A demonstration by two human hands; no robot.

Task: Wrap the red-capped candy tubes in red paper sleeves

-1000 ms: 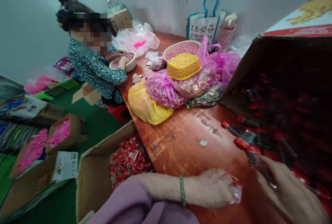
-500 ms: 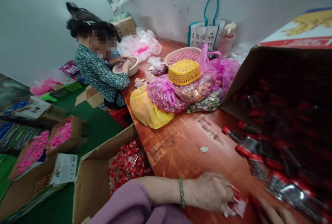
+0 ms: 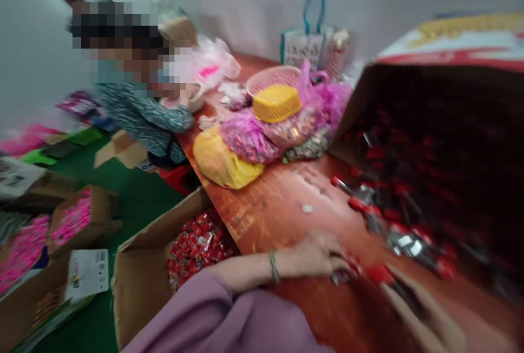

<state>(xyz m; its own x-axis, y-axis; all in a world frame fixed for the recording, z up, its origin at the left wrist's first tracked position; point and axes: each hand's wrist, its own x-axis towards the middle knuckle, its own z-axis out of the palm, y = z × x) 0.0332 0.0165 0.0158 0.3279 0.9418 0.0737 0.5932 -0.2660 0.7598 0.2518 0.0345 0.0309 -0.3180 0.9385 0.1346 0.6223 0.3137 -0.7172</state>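
Observation:
Low over the table, my left hand, with a green bead bracelet at the wrist, is closed on small red-and-clear pieces; their exact kind is blurred. Beside it on the right, my right hand grips a dark stick-like piece with a red end. The two hands are close together, the red end pointing towards the left hand's pieces. Many similar red-ended pieces spill onto the table from a tipped cardboard box, whose inside is dark.
An open carton with red pieces stands at the table's left edge. Farther back lie a yellow bag, purple bags and a yellow basket. A co-worker sits at the far left. Floor cartons hold pink pieces.
My view has shifted, so the surroundings sit farther left. My right hand has come farther into view with the red-ended piece, near my left hand, which still holds its red pieces.

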